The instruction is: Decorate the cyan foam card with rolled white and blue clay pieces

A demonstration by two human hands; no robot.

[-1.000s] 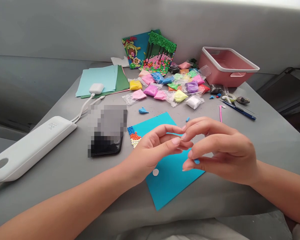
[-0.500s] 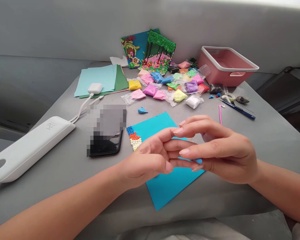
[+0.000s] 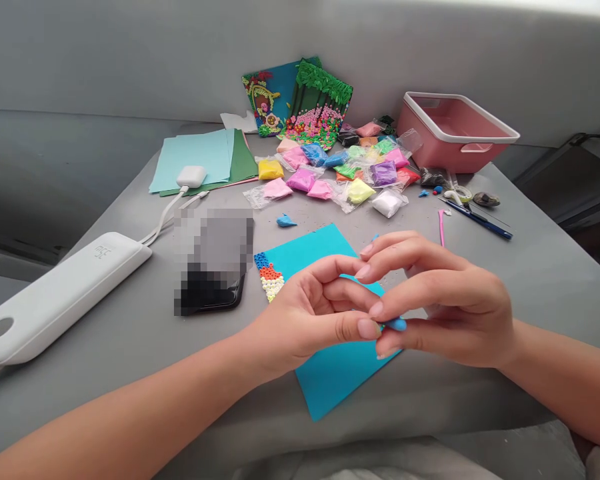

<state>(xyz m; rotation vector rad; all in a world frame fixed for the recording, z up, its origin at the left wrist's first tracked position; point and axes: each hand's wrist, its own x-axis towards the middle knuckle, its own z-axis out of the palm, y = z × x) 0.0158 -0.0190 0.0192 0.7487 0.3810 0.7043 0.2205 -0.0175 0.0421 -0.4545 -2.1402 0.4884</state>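
A small piece of blue modelling clay (image 3: pixel 397 324) sits between the fingertips of both hands, above a bright blue sheet (image 3: pixel 325 383). My right hand (image 3: pixel 450 303) pinches it between thumb and fingers. From the other side my left hand (image 3: pixel 317 313) has its thumb tip and curled fingers closed at the clay's left end, which is partly hidden. Along the sheet's left edge runs a patch of tiny clay rings (image 3: pixel 270 275) in blue, orange and pale yellow. A larger blue clay lump (image 3: pixel 286 220) lies beyond the sheet.
Bagged coloured clay (image 3: pixel 360 191) spreads across the back, before two decorated pictures (image 3: pixel 320 100). A pink basket (image 3: pixel 453 137) stands back right, near a pink tool (image 3: pixel 441 229) and a dark blue pen-like tool (image 3: pixel 480 221). Leftward lie a phone (image 3: pixel 215 293), a white power bank (image 3: pixel 70 293) and coloured sheets (image 3: pixel 195 150).
My left thumb has moved right and up to meet the blue clay, and the left fingers have curled in. The right fingers have closed nearer to the thumb.
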